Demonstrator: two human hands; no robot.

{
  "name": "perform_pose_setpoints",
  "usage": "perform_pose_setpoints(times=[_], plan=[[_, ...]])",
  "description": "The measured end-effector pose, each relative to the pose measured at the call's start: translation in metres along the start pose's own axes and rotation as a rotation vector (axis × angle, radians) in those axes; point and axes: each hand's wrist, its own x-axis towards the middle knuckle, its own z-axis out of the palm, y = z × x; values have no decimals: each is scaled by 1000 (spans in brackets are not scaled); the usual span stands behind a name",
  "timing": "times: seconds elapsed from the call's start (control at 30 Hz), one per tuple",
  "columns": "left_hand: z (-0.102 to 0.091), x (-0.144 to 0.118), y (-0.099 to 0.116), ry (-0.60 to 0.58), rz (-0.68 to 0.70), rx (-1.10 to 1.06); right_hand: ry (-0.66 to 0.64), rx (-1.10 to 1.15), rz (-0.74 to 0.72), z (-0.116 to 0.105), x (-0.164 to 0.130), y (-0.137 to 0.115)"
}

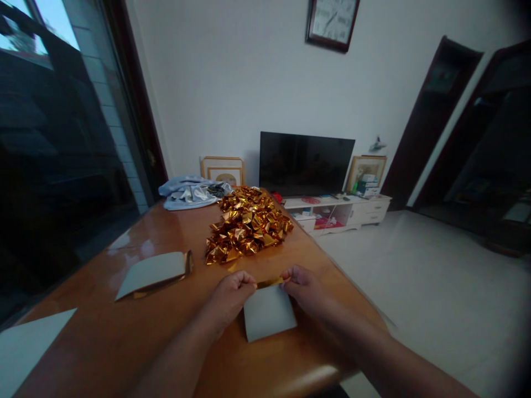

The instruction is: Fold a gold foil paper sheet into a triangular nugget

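Note:
My left hand (237, 288) and my right hand (305, 287) pinch the two ends of a gold foil paper strip (269, 282). The strip runs along the far edge of a pale square sheet (270, 315) lying in front of me, and I cannot tell whether the two are one piece. Beyond my hands is a long heap of folded shiny gold foil pieces (249, 226). To the left lies a slightly curled stack of pale sheets (155, 271) with gold showing at its edges. Another pale sheet (31, 342) sits at the far left.
The glossy wooden table (174, 326) ends at a right edge above a pale floor (398, 271). A light blue cloth bundle (191, 193) rests at the table's far end. Past it stand framed pictures (224, 168), a television (306, 166) and a white cabinet (357, 213).

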Motion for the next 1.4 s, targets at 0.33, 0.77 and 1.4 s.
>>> perform_pose_setpoints(times=[0.33,0.77,1.4], plan=[[-6,2,-12,119,46,504,69,-670,-329,-15,-13,-1],[-6,-1,-7,114,77,689,-244,-1094,-580,-8,-24,-15],[-10,-15,21,-37,305,541,-248,-1210,-595,-1,-20,-17]])
